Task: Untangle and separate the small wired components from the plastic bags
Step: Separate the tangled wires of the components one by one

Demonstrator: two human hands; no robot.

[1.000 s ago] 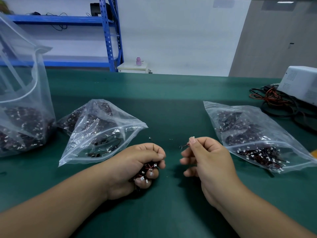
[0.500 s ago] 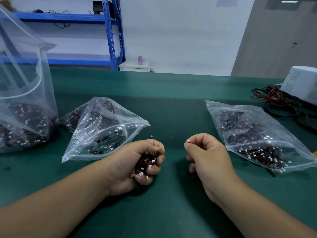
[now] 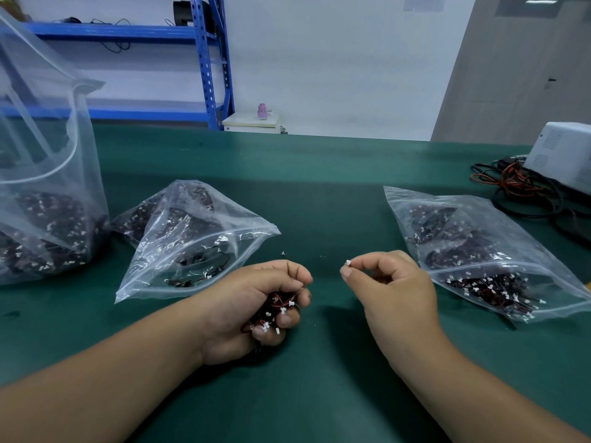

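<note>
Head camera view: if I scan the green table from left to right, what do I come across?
Tall standing bag → crumpled bag lying down → left hand gripping a bundle of wired components → right hand pinching a white connector → flat bag → white box at the edge.

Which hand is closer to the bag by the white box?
Right. The right hand, pinching a connector, is just left of that bag; the left hand is farther left, gripping wired components.
</note>
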